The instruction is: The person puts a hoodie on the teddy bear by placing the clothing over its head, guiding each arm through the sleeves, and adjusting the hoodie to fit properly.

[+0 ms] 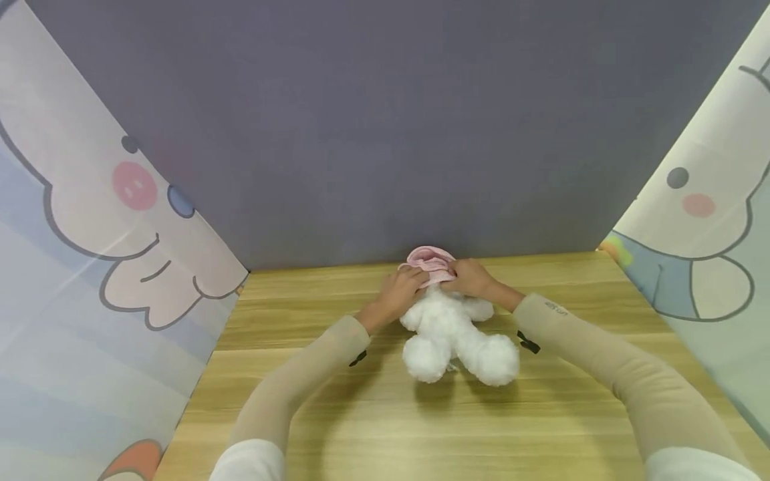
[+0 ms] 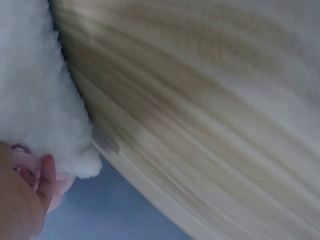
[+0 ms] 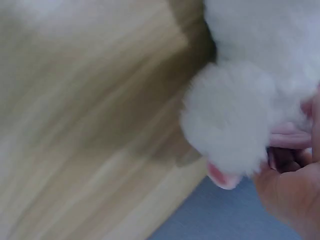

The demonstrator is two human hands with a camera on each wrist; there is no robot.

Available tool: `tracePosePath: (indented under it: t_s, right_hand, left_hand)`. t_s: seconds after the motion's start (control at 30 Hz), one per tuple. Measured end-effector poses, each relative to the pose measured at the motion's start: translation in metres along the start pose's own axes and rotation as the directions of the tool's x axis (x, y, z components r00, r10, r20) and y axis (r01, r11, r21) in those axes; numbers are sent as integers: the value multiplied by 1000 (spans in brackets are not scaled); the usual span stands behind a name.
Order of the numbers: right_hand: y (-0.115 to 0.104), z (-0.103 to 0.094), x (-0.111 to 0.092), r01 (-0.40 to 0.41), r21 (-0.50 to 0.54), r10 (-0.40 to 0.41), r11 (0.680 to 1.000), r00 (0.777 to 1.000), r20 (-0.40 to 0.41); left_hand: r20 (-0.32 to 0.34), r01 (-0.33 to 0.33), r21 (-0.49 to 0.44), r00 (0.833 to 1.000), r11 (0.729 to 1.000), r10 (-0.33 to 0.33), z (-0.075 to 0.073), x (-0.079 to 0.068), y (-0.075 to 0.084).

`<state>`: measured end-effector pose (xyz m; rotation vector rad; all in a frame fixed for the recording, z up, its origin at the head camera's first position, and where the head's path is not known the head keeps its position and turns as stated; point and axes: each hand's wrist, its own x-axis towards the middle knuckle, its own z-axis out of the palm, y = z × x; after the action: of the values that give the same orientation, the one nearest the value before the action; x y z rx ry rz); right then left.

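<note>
A fluffy white plush toy point(image 1: 446, 325) lies on the wooden table with its legs toward me. Pink cloth point(image 1: 430, 255), perhaps a hat or small garment, covers its head end. My left hand point(image 1: 400, 294) grips the left side of this cloth, while my right hand point(image 1: 473, 279) pinches its right side. In the left wrist view, the thumb and fingers close on pink fabric point(image 2: 61, 187) beside the white fur point(image 2: 37, 85). The right wrist view has a fold of pink point(image 3: 290, 139) at the fingers, next to a plush limb point(image 3: 227, 117). The toy's face is hidden.
The wooden table point(image 1: 385, 427) meets a dark grey panel point(image 1: 385, 133) just beyond the toy. Cartoon-printed panels point(image 1: 78, 200) stand along both sides. Small black bows or ties point(image 1: 528, 342) hang at the wrists of the beige sleeves.
</note>
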<state>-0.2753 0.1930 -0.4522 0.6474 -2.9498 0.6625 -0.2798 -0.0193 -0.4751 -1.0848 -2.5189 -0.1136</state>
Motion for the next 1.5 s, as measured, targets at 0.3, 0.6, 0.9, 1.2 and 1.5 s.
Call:
tracePosePath:
  t_s: [0.3,0.6,0.9,1.2,1.5]
  right_hand:
    - [5,10,-13,128,14,-125,992,983,-132]
    - [14,-16,-32,65,137,-79,988,991,107]
    - [3,-27,-35,-69,216,41,974,990,134]
    - [-6,-17,-31,-73,130,61,989,993,99]
    - [-13,-9,-31,-82,82,78,993,996,44]
  left_hand:
    - [-6,90,-287,995,954,-96,-6,-15,-16]
    - [173,249,-572,968,781,-182,0,-13,-34]
    - [263,269,-831,961,486,-83,17,-3,-46]
    - [212,227,-728,972,647,-103,22,-2,-47]
    - [88,247,-631,965,735,-248,28,-8,-28]
